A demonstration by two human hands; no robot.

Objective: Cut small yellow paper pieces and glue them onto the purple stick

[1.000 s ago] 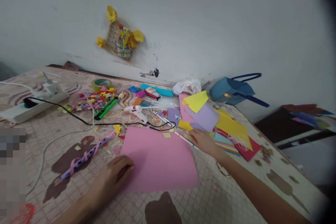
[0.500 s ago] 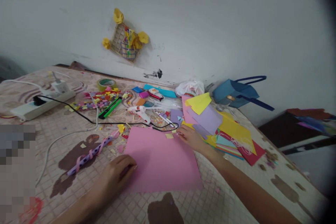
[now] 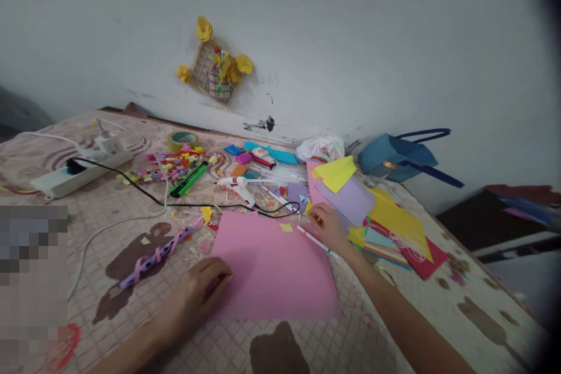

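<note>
A large pink paper sheet lies flat in front of me. My left hand rests at its left edge, fingers curled together with the tips on the paper. Over the sheet's upper right corner is my right hand, its fingers pinched round what looks like a small yellow paper scrap, partly hidden by the fingers. A white pen lies slanted just below that hand. Another pale yellow scrap sits on the sheet's top edge.
Beyond the sheet lie a white glue gun with a black cord, a green cutter and tape. Coloured papers and a blue bag are at right. A power strip and a ribbon-wrapped purple stick are at left.
My right hand has lifted slightly up and right from the sheet's corner, with a yellow scrap seemingly picked up. The white pen now shows beneath it. My left hand stays put.
</note>
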